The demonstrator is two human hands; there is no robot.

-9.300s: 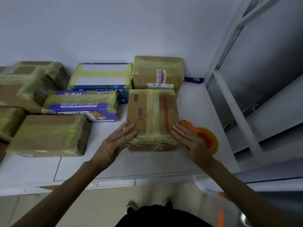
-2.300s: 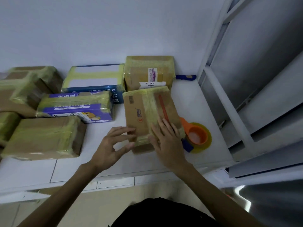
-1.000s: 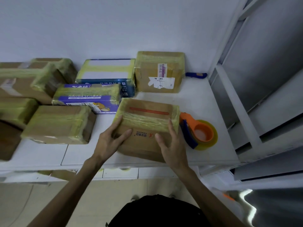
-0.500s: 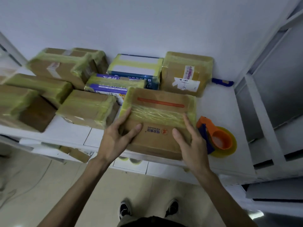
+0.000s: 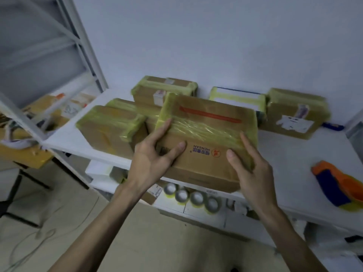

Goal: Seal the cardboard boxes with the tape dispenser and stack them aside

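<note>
A brown cardboard box with a red strip and a yellowish tape band is held off the white shelf, tilted over other boxes. My left hand grips its left end, thumb on the top face. My right hand grips its right end, thumb on top. The orange and blue tape dispenser lies on the shelf at the far right, apart from both hands.
Several taped boxes crowd the shelf's left and back, with a labelled one at the back right. Spare tape rolls sit on a lower shelf. A white rack frame rises at left; a cable lies on the floor.
Both hands have lifted the box and carried it left over the other taped boxes. My view has swung left, so the dispenser now lies at the right edge.
</note>
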